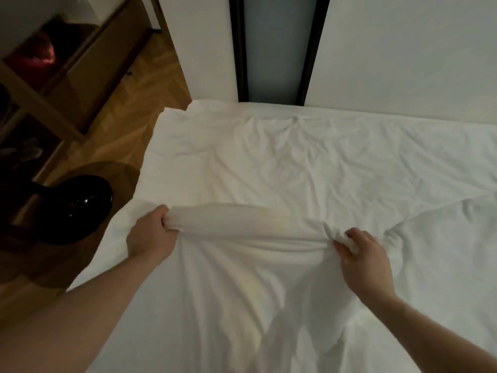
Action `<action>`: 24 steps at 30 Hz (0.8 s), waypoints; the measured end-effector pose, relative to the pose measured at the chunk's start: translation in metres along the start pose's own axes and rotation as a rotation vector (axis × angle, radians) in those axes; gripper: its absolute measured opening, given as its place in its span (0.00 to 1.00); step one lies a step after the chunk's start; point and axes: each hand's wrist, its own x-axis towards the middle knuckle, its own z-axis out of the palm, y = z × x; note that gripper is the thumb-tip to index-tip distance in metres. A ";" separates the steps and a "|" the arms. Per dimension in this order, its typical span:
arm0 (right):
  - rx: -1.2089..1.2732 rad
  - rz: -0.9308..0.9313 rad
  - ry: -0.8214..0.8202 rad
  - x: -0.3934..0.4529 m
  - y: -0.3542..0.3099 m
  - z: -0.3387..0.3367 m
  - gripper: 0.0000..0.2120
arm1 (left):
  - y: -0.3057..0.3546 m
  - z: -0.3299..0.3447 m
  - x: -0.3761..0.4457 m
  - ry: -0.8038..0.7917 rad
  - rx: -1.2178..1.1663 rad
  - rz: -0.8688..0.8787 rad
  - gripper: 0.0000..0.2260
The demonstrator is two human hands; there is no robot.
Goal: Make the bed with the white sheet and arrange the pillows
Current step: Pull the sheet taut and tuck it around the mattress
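A wrinkled white sheet [309,162] covers the bed and fills most of the view. A raised fold of it stretches taut between my two hands. My left hand [150,235] is clenched on the fold's left end near the bed's left edge. My right hand [363,257] pinches a bunch of the same sheet at the fold's right end, towards the bed's middle. Both forearms reach in from the bottom of the frame. No pillows show anywhere.
A glossy black rounded object [72,208] stands on a round wooden surface [118,173] just left of the bed. Wooden shelving [53,84] holds dark and red things at the far left. Parquet floor [139,84] runs alongside. A white wall with a dark-framed panel [277,47] stands behind.
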 end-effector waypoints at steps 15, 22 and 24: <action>-0.049 -0.119 -0.128 0.174 -0.177 -0.045 0.37 | 0.090 -0.093 0.146 -0.185 0.189 -0.018 0.35; 0.049 0.327 -0.409 -0.023 -0.045 0.090 0.32 | -0.089 0.024 0.001 -0.473 0.061 -0.566 0.39; 0.116 0.572 -0.404 -0.074 -0.005 0.117 0.30 | -0.119 0.049 -0.038 -0.511 -0.067 -0.768 0.44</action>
